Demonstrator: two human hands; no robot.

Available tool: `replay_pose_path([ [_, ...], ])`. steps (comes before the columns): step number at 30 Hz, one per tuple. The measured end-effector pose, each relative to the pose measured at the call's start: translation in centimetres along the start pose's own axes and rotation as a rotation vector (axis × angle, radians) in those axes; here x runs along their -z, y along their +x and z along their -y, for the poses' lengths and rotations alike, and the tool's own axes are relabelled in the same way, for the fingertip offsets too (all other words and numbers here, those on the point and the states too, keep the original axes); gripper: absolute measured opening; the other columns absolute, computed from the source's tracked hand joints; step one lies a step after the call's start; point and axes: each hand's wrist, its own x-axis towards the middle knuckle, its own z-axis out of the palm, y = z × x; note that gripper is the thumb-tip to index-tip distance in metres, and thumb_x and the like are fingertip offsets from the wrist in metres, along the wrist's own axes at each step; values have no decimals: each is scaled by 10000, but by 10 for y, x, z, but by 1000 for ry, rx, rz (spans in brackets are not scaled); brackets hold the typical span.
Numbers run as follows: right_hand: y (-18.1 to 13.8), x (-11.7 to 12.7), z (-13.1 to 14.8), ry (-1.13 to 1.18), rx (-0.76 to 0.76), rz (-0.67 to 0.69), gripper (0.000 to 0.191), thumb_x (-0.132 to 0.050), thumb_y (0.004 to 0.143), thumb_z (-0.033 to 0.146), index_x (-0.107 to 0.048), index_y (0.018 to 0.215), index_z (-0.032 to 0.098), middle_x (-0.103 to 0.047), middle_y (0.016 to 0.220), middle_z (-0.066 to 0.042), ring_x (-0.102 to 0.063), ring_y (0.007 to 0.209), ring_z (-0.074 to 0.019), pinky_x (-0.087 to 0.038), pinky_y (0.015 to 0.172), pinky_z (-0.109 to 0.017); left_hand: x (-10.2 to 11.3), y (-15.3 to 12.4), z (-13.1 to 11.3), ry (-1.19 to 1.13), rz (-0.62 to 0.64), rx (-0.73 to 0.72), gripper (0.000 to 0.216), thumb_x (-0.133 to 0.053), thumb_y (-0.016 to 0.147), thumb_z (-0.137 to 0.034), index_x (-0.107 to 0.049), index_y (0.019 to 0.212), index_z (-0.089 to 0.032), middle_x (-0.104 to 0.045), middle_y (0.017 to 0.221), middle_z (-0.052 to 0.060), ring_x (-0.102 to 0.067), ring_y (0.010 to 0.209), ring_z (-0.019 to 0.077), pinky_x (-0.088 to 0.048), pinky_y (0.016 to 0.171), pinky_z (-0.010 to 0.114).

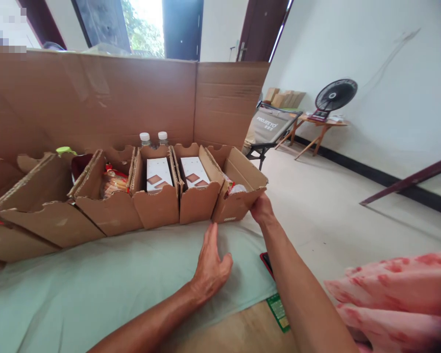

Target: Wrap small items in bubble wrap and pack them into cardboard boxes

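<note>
Row of open cardboard bins [108,215] bordering pale green cloth [125,279]. Red-topped packet [116,182] in one bin, white boxes [158,174] in the next two. Left hand [212,267] open, fingers extended, tips by the end bin's [232,208] lower front edge, contact unclear. End bin sits rightmost in row. Right hand [261,208] at its right front corner, fingers partly hidden, can't tell if gripping.
</note>
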Motion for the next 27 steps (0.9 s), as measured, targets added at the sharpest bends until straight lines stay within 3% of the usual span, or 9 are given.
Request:
replay_pose_path([
  [3, -23, 23, 15, 136, -3, -196, 401, -423, 1030, 463, -685, 986, 163, -710, 881, -29, -681, 746, -159, -544, 674, -302, 40, -34, 6, 77, 59, 16, 734, -584, 776, -149, -475, 1502, -170, -352, 1653, 161, -345, 1525, 340, -350, 1224, 533],
  [6, -56, 35, 54, 222, 119, -292, 319, -491, 960, 438, -688, 983, 188, -713, 823, -14, -646, 666, -134, -504, 659, -279, 76, -65, 9, 129, 95, 18, 592, -574, 807, -174, -599, 1398, -194, -432, 1607, 160, -423, 1483, 339, -444, 1155, 536],
  [8, -76, 26, 88, 157, 267, -63, 287, -572, 933, 392, -696, 1117, 210, -732, 833, -7, -626, 627, -132, -501, 653, -276, 91, -81, 11, 139, 83, 3, 514, -575, 817, -189, -658, 1325, -202, -510, 1547, 165, -492, 1433, 340, -460, 1135, 549],
  [10, -87, 6, 119, -111, 385, 264, 403, -602, 914, 320, -643, 1309, 251, -752, 823, 7, -636, 620, -147, -491, 647, -274, 98, -91, 10, 137, 74, -16, 457, -588, 816, -200, -698, 1259, -214, -574, 1488, 160, -544, 1386, 339, -458, 1131, 559],
  [12, -88, -19, 138, -416, 438, 452, 439, -613, 880, 244, -658, 1315, 275, -768, 807, 0, -676, 674, -181, -476, 661, -279, 104, -99, 7, 136, 91, -28, 425, -600, 812, -203, -720, 1219, -228, -608, 1454, 150, -581, 1348, 335, -481, 1113, 545],
  [17, -88, -40, 139, -619, 467, 430, 262, -533, 879, 163, -770, 958, 242, -803, 883, -69, -737, 819, -253, -487, 702, -312, 127, -113, -4, 151, 69, -49, 417, -580, 798, -176, -736, 1179, -236, -655, 1399, 135, -635, 1284, 319, -511, 1090, 520],
  [20, -116, -15, 134, -622, 503, 421, 262, -524, 880, 172, -761, 967, 241, -812, 919, -54, -759, 837, -253, -522, 706, -313, 141, -126, -4, 145, 38, -58, 397, -576, 799, -180, -744, 1155, -234, -682, 1354, 139, -656, 1256, 320, -576, 1006, 485],
  [24, -189, 40, 140, -518, 626, 401, 262, -509, 933, 184, -757, 1012, 217, -816, 928, -51, -783, 793, -222, -580, 696, -292, 152, -152, 3, 126, 53, -23, 368, -565, 849, -233, -737, 1174, -237, -666, 1378, 148, -664, 1245, 321, -650, 773, 367],
  [27, -245, 88, 155, -366, 688, 485, 314, -580, 947, 173, -717, 1208, 279, -816, 1020, -22, -793, 818, -198, -619, 718, -260, 159, -173, 6, 123, 57, -22, 353, -571, 872, -253, -731, 1187, -257, -670, 1376, 127, -669, 1237, 303, -629, 878, 386],
])
